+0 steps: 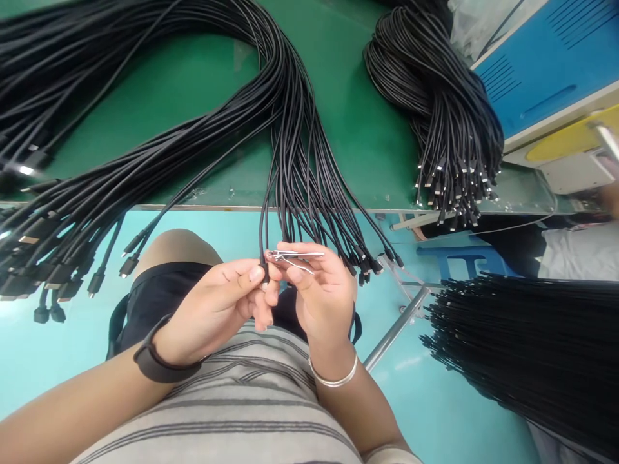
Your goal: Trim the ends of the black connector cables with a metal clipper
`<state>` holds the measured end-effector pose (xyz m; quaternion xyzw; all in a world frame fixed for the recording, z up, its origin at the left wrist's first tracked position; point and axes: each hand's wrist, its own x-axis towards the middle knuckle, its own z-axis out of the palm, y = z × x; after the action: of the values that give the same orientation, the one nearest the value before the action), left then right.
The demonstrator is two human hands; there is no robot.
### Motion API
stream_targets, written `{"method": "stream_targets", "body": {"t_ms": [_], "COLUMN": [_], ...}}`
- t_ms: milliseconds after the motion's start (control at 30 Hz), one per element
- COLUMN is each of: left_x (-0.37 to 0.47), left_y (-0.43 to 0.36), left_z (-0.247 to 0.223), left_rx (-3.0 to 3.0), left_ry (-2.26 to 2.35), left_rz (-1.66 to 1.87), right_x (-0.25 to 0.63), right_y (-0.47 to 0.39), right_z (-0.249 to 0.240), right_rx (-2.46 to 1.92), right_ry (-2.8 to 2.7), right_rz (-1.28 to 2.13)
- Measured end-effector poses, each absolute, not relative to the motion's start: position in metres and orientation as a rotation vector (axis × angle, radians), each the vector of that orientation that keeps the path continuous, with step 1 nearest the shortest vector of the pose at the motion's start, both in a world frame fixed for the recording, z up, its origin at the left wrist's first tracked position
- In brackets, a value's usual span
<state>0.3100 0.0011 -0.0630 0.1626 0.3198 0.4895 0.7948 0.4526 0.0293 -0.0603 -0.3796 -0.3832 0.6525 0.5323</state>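
My left hand (pixel 227 290) pinches the black connector end of a cable (pixel 264 272) between thumb and fingers, with the cable rising from it to the table edge. In my right hand (pixel 325 283) is a small silver nail clipper (pixel 296 256), held between thumb and fingers with its lever spread. Its jaws point left, close to the connector; whether they touch it I cannot tell. Just behind both hands, a bundle of black cables (pixel 294 129) hangs over the edge, plugs downward. Another branch of that bundle sweeps left, its plugs (pixel 62 258) hanging over the edge.
The green table (pixel 333 38) ends just beyond my hands. A coiled cable bundle (pixel 411 77) lies at the right, near a blue machine panel (pixel 556 58). A dense mass of black cables (pixel 532 348) is at lower right, beside a metal bar (pixel 396 328) and a blue stool (pixel 454 254).
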Motion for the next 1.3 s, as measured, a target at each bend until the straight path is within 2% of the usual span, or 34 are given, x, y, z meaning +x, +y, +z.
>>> {"method": "stream_targets", "body": {"t_ms": [567,1033,1200,1300], "left_x": [0.309,0.303,0.31,0.313], "left_y": [0.003,0.005,0.002,0.001], "left_z": [-0.064,-0.068,-0.078,-0.079], "left_rx": [0.262,0.277,0.734,1.2], "left_ry": [0.637,0.59,0.99,1.288], "left_rz": [1.002,0.934,0.917,0.731], "right_x": [0.457,0.45,0.454,0.455], "right_y": [0.031,0.035,0.039,0.041], "right_z": [-0.065,-0.067,-0.067,-0.069], "right_rx": [-0.902,-0.854,-0.858,-0.899], "right_ry": [-1.016,-0.651,-0.702,-0.854], "right_rz": [1.52,1.694,1.663,1.789]}}
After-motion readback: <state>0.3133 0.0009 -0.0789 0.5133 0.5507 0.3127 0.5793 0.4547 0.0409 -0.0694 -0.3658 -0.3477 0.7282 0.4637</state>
